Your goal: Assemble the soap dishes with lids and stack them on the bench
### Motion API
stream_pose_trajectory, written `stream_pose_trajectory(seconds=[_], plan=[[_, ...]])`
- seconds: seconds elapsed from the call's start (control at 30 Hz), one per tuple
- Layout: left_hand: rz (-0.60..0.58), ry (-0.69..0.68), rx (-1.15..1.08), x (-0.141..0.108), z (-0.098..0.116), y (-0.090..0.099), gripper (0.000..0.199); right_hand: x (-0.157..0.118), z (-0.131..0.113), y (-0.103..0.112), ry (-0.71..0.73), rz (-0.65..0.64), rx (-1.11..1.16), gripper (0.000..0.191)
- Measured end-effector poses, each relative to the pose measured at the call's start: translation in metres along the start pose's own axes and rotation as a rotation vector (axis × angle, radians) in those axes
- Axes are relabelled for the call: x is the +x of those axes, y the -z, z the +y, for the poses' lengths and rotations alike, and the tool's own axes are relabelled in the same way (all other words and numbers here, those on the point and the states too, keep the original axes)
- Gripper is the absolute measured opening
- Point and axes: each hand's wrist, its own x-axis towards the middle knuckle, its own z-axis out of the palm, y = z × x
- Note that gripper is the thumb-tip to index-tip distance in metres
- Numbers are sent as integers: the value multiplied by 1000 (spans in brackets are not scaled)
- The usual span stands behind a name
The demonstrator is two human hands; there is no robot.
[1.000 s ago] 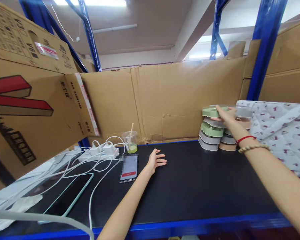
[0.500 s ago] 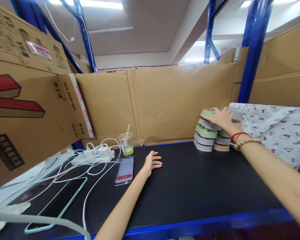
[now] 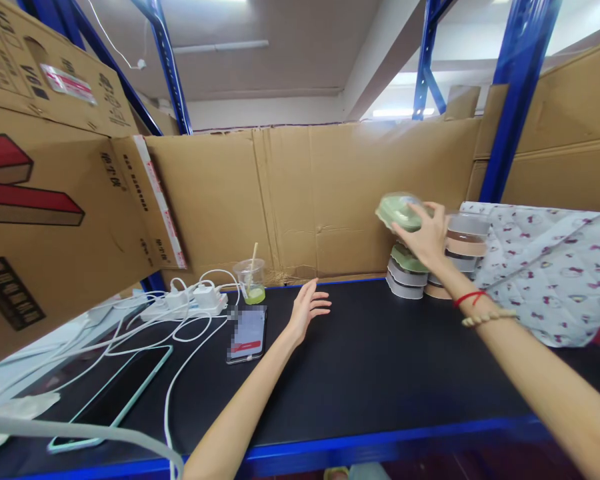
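My right hand (image 3: pixel 423 233) grips a green container (image 3: pixel 399 209) with a clear lid, raised and tilted above the stacks at the right back. Below it stands a shorter stack with a green container (image 3: pixel 408 259) on top of grey ones (image 3: pixel 405 283). Beside that, partly behind my right hand, rises a taller stack of brown and grey containers (image 3: pixel 466 247) with a clear top. My left hand (image 3: pixel 307 311) hovers over the black tabletop (image 3: pixel 360 360) with its fingers apart and nothing in them, to the right of a lit phone (image 3: pixel 247 333).
A plastic cup (image 3: pixel 253 283) with green liquid and a straw stands behind the lit phone. White cables and a power strip (image 3: pixel 180 305) lie at the left, near another phone (image 3: pixel 115 400). Cardboard boxes (image 3: pixel 65 233) loom left; patterned fabric (image 3: pixel 555 267) lies right.
My right hand has lifted a green container off the front stack and moved it up and left. My left hand has risen slightly, its fingers still apart.
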Motion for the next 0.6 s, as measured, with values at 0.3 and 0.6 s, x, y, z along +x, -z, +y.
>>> stream_pose_trajectory(seconds=[0.3, 0.6], plan=[[-13, 61, -272, -1, 1, 1, 58, -125, -60, -54, -218, -844, 626, 66], [8, 269, -103, 7, -3, 12, 56, -123, -40, -54, -696, -985, 349, 68]])
